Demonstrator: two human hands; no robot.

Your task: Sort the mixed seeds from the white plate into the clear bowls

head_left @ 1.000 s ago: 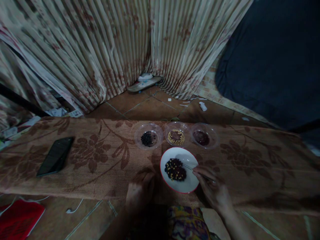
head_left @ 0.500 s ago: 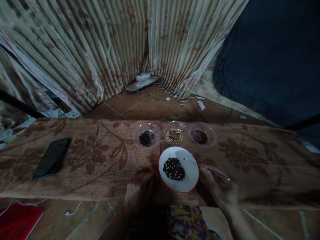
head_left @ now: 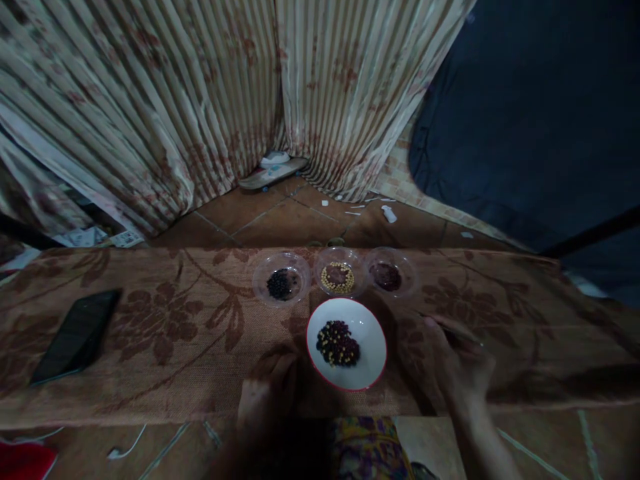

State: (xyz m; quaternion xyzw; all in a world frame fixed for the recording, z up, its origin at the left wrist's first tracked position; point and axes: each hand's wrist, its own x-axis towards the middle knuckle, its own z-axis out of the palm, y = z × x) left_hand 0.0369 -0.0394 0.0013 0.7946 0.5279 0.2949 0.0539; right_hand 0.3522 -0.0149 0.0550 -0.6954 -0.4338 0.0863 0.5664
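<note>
A white bowl with a red rim (head_left: 373, 333) holds a mixed heap of black, dark red and yellow beans (head_left: 339, 344). To its right, my right hand (head_left: 463, 370) is above the cloth, closed on a pair of tweezers (head_left: 466, 335). The tweezer tips point left, towards the bowl but apart from it; whether they pinch anything is too dark to tell. My left hand (head_left: 267, 383) rests on the cloth left of the bowl, fingers curled in, with nothing visible in them. Behind the bowl stand clear plastic bowls of black beans (head_left: 283, 285), yellow beans (head_left: 337, 278) and dark red beans (head_left: 385, 275).
A brown flowered cloth (head_left: 190, 360) covers the long table. At the left lies a black phone (head_left: 77, 337). Beyond the table are a skateboard (head_left: 274, 175), striped curtains (head_left: 230, 87) and white scraps on the tiled floor. A dark blue cover (head_left: 540, 127) hangs at the right.
My right hand has drawn the tweezers out of the white bowl, away to the right. My left hand stays beside the bowl. The whole view has shifted slightly.
</note>
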